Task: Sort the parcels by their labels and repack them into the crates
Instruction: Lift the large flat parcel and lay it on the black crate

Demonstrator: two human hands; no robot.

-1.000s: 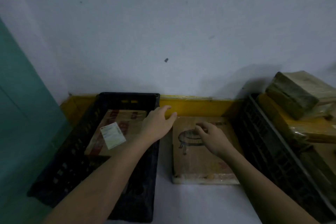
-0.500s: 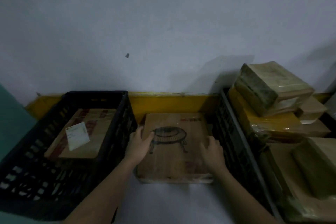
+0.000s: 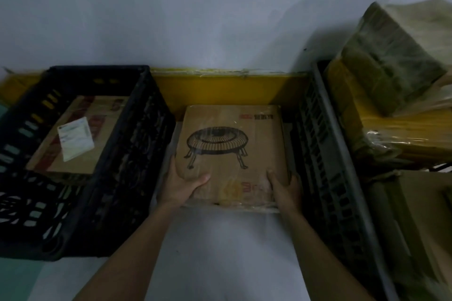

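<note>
Hands now clamp flat parcel at near corners: left hand and right hand gripping, thumbs on top; half-second earlier resting higher. Parcel on floor between left crate and right crate. Lift judged imminent.

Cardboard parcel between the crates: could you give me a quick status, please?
Left hand and right hand grip the parcel at its near corners. It lies flat between the black crate and the grey crate. Nothing on top.

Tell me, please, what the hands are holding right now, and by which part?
Both hands, left and right, grip the flat brown cardboard box printed with a round grill, at its near corners.
</note>
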